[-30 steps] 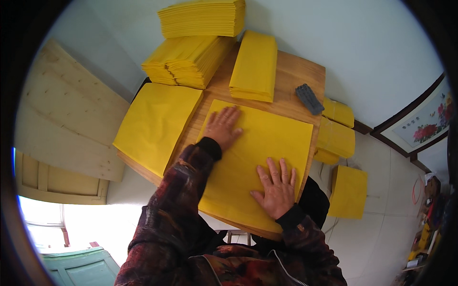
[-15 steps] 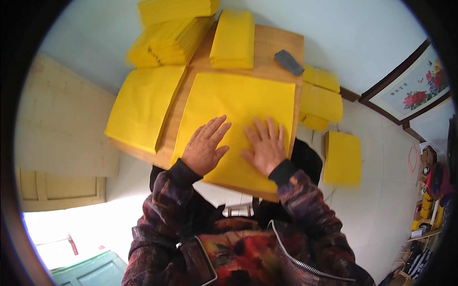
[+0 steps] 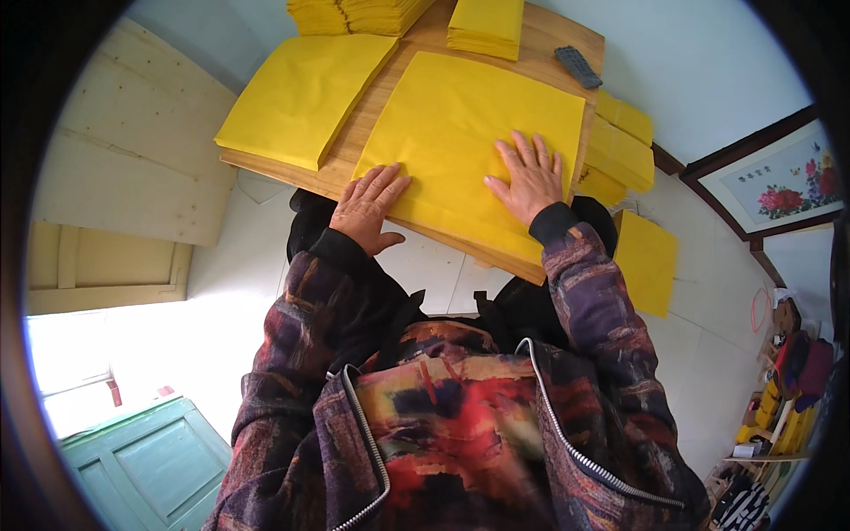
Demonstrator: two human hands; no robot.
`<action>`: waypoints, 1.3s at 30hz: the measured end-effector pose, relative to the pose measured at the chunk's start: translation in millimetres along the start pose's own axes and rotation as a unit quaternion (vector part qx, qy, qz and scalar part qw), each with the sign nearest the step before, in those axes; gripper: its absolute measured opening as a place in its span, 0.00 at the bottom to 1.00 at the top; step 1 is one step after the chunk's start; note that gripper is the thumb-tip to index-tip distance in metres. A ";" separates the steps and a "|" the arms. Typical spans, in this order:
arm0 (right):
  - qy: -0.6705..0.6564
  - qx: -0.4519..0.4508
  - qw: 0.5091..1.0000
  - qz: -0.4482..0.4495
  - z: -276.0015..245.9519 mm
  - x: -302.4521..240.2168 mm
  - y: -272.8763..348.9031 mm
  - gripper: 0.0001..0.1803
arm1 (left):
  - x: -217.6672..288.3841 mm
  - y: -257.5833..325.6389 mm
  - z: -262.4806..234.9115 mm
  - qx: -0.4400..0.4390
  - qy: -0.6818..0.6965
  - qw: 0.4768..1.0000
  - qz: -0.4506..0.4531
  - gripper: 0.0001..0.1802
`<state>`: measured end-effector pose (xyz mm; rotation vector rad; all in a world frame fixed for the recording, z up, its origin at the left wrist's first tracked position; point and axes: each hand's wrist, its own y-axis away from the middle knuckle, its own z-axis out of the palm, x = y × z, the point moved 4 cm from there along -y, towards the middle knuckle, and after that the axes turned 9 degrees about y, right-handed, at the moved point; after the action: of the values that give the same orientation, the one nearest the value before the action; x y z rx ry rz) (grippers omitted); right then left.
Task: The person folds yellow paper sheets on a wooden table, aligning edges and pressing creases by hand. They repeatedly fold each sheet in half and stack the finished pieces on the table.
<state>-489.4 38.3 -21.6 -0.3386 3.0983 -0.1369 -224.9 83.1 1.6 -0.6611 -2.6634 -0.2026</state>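
Observation:
A large yellow sheet [image 3: 469, 115] lies almost flat on a wooden table [image 3: 354, 124], with slight creases in its surface. My left hand [image 3: 367, 211] rests at the sheet's near left corner, fingers stretched over it and thumb out past the table's front edge. Flat on the sheet's right part is my right hand [image 3: 531, 180], its fingers spread. Neither hand grips anything. To the left of the sheet lies a thick stack of yellow sheets [image 3: 305, 97].
Folded yellow bundles [image 3: 363, 13] and a smaller yellow pile [image 3: 485, 26] sit at the table's far side. A dark grey remote control [image 3: 577, 67] lies at the far right corner. More yellow stacks [image 3: 620, 150] stand beyond the table's right edge. A wooden board [image 3: 133, 133] leans at left.
The view has tilted, so the table appears higher. My hands have moved farther apart: the left to the sheet's near left corner, while the right stays on its right part.

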 end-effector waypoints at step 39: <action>-0.116 0.149 0.981 -0.036 -45.4 28.8 72.7 0.16 | -0.2 18.5 9.5 0.132 -0.021 0.991 -0.001 0.44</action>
<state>-534.5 106.6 16.7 -0.4219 2.7800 -0.5168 -219.1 101.4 -6.3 -0.5814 -2.6643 0.1639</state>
